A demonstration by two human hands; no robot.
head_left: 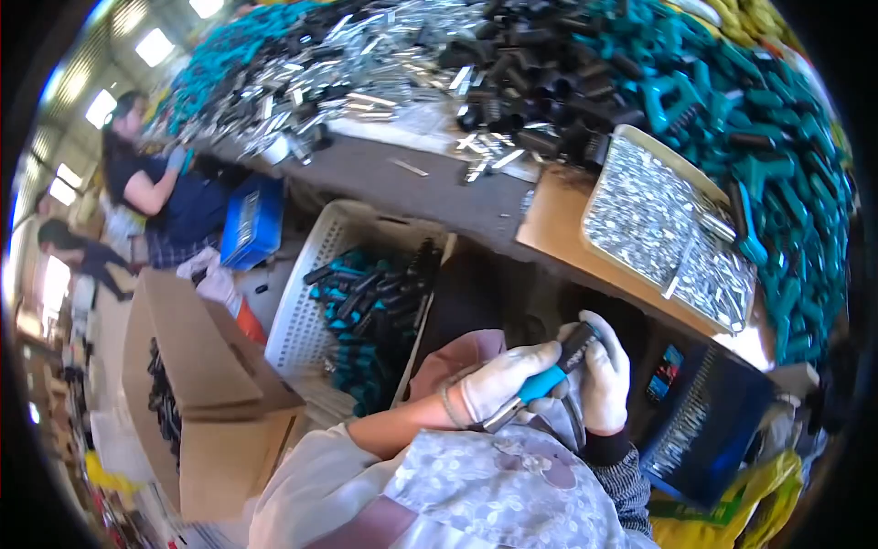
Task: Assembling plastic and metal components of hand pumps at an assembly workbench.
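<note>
Both my hands wear white gloves and meet in front of my lap, over my patterned apron. They hold a teal-and-black tool handle (545, 384) with a metal shaft that points down to the left. My left hand (506, 377) is closed round its teal part. Around the black end curl the fingers of my right hand (605, 375); the fingertips are partly hidden. Left of my hands, a white perforated crate (291, 316) holds many teal and black handles (373, 293). Ahead on the bench lies a cream tray (599, 249) full of small metal parts (645, 206).
Piles of teal grips (777, 197), black sleeves (549, 78) and metal pieces (366, 69) cover the bench (366, 165). An open cardboard box (206, 366) stands at left, a blue box (251, 224) beyond the crate. A dark blue bin (700, 430) sits at right. A co-worker (151, 178) is far left.
</note>
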